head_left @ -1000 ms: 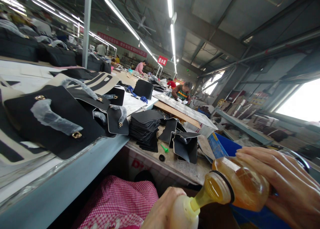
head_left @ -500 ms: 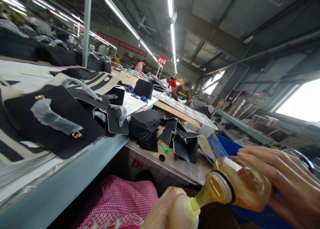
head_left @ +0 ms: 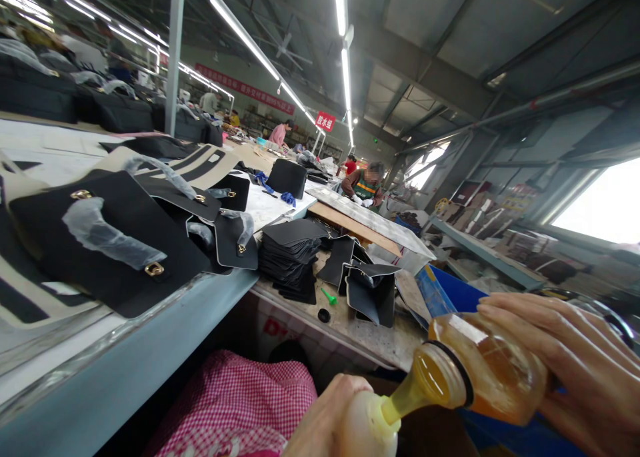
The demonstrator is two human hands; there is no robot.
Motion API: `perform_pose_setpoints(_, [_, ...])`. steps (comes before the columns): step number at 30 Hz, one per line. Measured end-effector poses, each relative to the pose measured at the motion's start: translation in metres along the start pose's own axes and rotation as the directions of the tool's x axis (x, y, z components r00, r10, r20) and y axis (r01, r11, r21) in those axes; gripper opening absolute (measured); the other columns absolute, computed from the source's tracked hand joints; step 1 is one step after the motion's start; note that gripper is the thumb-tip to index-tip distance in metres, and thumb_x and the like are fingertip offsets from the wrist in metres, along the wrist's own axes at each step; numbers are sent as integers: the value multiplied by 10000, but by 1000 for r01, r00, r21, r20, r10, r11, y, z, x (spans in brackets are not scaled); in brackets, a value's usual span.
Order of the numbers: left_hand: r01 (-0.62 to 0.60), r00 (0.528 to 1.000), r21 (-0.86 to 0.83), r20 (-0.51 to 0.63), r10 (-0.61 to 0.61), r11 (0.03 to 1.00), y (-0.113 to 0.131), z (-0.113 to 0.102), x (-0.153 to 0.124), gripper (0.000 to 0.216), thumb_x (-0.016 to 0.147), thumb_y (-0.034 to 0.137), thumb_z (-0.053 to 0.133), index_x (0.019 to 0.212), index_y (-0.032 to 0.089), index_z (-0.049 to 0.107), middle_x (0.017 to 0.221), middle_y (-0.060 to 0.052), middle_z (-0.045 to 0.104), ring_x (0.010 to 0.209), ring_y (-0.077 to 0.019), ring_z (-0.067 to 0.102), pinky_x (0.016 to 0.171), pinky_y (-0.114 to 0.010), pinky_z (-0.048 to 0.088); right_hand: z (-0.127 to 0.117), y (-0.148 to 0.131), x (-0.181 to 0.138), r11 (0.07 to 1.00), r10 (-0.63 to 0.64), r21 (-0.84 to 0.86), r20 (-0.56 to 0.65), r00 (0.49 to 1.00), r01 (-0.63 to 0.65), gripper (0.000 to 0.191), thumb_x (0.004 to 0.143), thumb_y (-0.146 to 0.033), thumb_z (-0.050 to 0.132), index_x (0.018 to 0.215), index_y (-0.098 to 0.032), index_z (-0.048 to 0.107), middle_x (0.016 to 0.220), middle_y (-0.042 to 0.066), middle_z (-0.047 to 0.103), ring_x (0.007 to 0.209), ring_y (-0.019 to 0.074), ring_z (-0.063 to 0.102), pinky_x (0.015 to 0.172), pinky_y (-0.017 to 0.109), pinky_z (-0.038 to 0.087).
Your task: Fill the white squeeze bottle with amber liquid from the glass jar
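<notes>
Amber liquid (head_left: 407, 394) runs from the tilted jar (head_left: 487, 370) down into the neck of the small squeeze bottle (head_left: 367, 427) at the bottom edge of the view. Compared with a second ago almost nothing has shifted: the jar has tipped only slightly and slid a touch to the right, its mouth still just above the bottle's neck, and the stream between them is unbroken. So the pour is steady and under way, not starting or ending, by my reading.

The right hand (head_left: 575, 370) wraps the jar's body, fingers (head_left: 520, 314) spread over its upper side and clasped firmly on it. The left hand (head_left: 327, 417) grips the bottle from the left, fingers curled round it; most of the bottle is cut off by the frame.

Behind them, on the surface (head_left: 350, 324), lie a stack of black pieces (head_left: 290, 257), a green nozzle (head_left: 329, 296) and a black cap (head_left: 323, 315). Pink checked cloth (head_left: 235, 404) lies below left.
</notes>
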State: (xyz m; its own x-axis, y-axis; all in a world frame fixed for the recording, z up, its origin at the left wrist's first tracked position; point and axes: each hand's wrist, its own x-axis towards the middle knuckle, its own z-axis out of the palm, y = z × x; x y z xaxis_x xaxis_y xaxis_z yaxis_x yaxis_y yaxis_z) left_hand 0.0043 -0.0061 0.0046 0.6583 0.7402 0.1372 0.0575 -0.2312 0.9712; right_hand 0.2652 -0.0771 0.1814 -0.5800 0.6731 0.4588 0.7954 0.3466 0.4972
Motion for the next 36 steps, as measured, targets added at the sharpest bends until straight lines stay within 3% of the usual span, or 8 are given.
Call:
perform_pose_setpoints(5, [-21, 999, -8, 28, 21, 1000, -2, -2, 3, 369, 691, 383, 803, 982, 249, 618, 976, -17, 654, 899, -236, 638, 815, -398, 514, -1, 0, -2, 1000, 9, 12, 9, 1000, -9, 374, 989, -339, 496, 1357, -283, 531, 1335, 51, 587, 1225, 273, 551, 977, 457, 435])
perform_pose_setpoints(10, [-29, 999, -17, 13, 29, 999, 3, -3, 0, 287, 740, 325, 753, 972, 253, 600, 975, -13, 661, 902, -221, 641, 812, -381, 507, 2, 1, -2, 1000, 4, 4, 5, 1000, -4, 402, 980, -335, 522, 1378, -286, 524, 1337, 46, 595, 1223, 276, 562, 984, 458, 435])
perform_pose_setpoints(21, [-28, 999, -9, -17, 28, 1000, 2, -1, -3, 221, 812, 401, 694, 953, 265, 592, 950, -19, 660, 869, -221, 640, 792, -391, 513, -3, -5, 0, 999, 32, 20, -4, 999, -32, 359, 1005, -375, 494, 1354, -303, 538, 1323, 37, 598, 1231, 279, 550, 995, 458, 418])
perform_pose_setpoints(36, [-50, 998, -22, 33, 50, 999, -19, 3, 8, 456, 639, 437, 831, 992, 264, 600, 982, -12, 655, 895, -238, 627, 810, -394, 501, -3, -2, -3, 1000, 5, -15, 0, 1000, -5, 421, 970, -320, 515, 1391, -319, 513, 1345, 33, 597, 1235, 283, 562, 987, 475, 432])
